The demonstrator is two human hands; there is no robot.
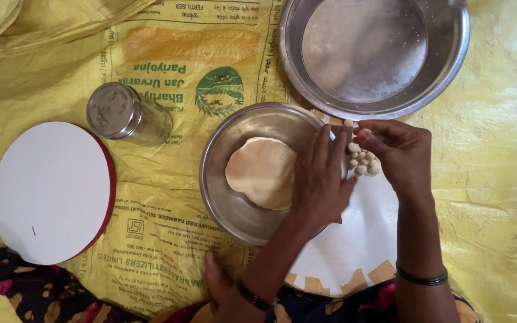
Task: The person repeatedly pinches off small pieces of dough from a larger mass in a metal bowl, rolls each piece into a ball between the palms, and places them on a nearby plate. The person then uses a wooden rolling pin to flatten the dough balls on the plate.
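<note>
Both hands meet beside the steel bowl (pixel 234 197): the left hand (pixel 321 179) lies flat and empty-looking, the right hand (pixel 393 155) pinches small dough balls (pixel 363 160), probably soft, light and sticky, best taken gently between fingertips over the white board (pixel 360 239).

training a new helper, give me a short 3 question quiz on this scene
1. True or false: the dough lies in the smaller steel bowl.
2. Which hand is beside the small dough balls? A) left hand B) right hand C) neither
3. Fill in: the steel shaker stands between the bowls and the round white ____ with a red rim.

Key: 1 true; 2 B; 3 board
</note>
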